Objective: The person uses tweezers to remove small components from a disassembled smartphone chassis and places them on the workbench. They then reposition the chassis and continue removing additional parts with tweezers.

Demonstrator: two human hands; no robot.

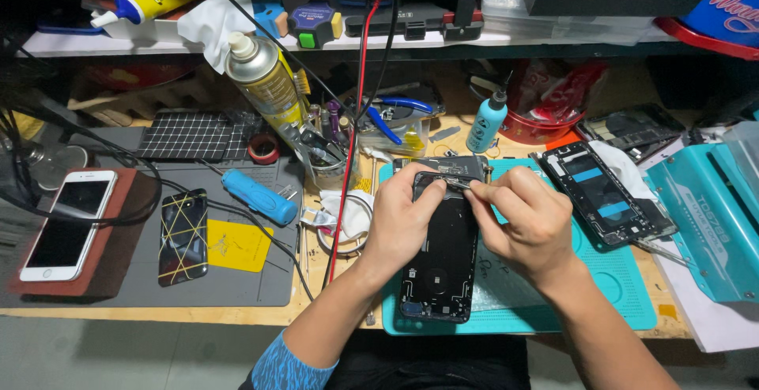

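here, on the teal mat [624, 295], the opened black phone [439, 256] lies lengthwise. the left hand [402, 220] clasps its upper edge; at three o'clock, the right hand [528, 224] pinches thin tweezers [457, 184] onto that top end.

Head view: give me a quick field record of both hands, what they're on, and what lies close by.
left hand: steadies the opened black phone body near its top edge
right hand: pinches a thin metal tool at the phone's top
surface: teal mat
right of hands: second opened phone frame
left of hands: blue-handled screwdriver, white phone
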